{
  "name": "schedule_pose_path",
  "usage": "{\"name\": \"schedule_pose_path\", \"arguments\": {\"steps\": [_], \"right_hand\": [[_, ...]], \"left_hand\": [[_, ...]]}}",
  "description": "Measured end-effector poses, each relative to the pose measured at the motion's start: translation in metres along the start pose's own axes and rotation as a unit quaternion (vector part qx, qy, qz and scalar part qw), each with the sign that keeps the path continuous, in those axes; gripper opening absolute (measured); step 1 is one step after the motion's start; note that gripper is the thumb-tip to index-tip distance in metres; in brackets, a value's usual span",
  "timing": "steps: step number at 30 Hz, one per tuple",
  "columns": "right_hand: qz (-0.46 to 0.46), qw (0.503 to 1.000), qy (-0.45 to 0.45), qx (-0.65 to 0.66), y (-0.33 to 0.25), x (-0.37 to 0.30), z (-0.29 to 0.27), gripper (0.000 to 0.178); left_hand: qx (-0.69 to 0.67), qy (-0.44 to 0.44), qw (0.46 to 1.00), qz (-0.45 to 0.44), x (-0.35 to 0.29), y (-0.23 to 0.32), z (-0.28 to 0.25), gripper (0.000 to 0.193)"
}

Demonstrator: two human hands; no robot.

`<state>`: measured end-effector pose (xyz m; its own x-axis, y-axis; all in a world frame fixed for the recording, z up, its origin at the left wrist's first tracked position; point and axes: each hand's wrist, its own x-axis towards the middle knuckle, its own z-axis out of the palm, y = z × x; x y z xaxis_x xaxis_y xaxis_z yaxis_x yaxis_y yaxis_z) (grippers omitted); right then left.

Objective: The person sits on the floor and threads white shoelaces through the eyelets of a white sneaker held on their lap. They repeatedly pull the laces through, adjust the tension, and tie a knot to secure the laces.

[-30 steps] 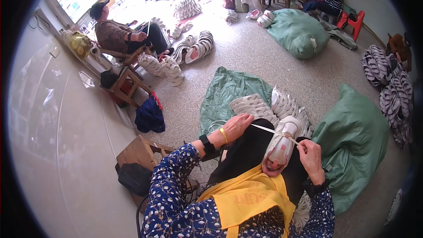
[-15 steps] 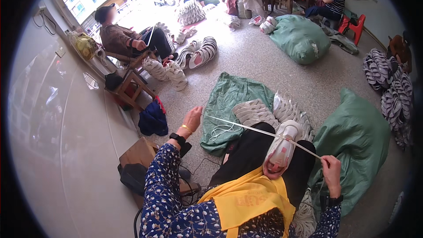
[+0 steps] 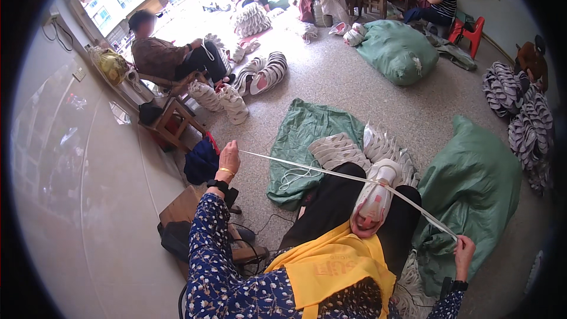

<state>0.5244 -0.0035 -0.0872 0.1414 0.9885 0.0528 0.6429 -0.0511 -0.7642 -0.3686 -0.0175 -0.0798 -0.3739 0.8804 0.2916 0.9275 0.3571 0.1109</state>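
Observation:
A white and pink shoe upper (image 3: 373,204) rests on my lap between my knees, its pink-lined opening toward me. Through its front end runs a white shoelace (image 3: 289,162), pulled taut out to both sides. My left hand (image 3: 230,156) is closed on one end, raised out to the left. My right hand (image 3: 464,254) pinches the other end, low at the right beside a green sack. Stacked white shoe uppers (image 3: 338,152) lie just past my knees on a green cloth sack (image 3: 295,127). A bundle of white laces (image 3: 411,283) hangs by my right thigh.
A full green sack (image 3: 472,195) stands close at my right. At my left are a wooden stool (image 3: 180,204) and a dark blue cloth (image 3: 202,162). Strung shoe uppers (image 3: 528,124) stand at the far right. Several people sit working farther off, near another green sack (image 3: 398,53).
My hands have moved farther apart, the left one outward to the left, the right one outward and down. More lace now stretches on both sides of the shoe upper.

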Motion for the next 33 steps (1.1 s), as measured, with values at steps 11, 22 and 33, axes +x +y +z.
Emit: {"name": "schedule_pose_path", "arguments": {"steps": [11, 22, 33], "right_hand": [[0.08, 0.993, 0.062, -0.06, 0.085, -0.021, -0.073, 0.017], [0.138, 0.981, 0.101, -0.09, 0.16, -0.044, -0.109, 0.014], [0.21, 0.961, 0.148, -0.102, 0.198, -0.066, -0.127, 0.014]], "left_hand": [[0.008, 0.077, 0.996, -0.043, 0.008, -0.027, -0.017, 0.021], [0.008, 0.102, 0.993, -0.058, 0.005, -0.029, -0.031, 0.018], [0.013, 0.094, 0.994, -0.055, 0.003, -0.028, -0.018, 0.014]]}}
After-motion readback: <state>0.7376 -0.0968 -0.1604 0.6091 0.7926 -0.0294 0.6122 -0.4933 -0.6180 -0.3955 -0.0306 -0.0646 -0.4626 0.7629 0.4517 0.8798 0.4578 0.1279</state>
